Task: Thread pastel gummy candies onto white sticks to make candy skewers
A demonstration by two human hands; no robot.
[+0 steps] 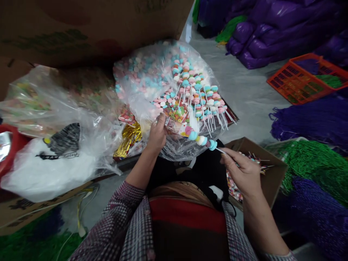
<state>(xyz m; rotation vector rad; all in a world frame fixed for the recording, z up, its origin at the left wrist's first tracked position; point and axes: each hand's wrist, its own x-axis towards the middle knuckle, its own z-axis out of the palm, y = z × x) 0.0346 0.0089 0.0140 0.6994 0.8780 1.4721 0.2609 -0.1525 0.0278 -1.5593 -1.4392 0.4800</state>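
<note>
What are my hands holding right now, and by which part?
The left hand holds a printed wrapper by one end; the right hand holds a candy skewer by its stick.

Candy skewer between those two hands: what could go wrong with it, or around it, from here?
The candy skewer could catch on the printed wrapper that the left grip holds, perhaps creasing or tearing it.

The right grip has only the thin white stick, so the candies might twist or slip.

The piled skewers lie close to the edge by the floor; a bump might send some down.
</note>
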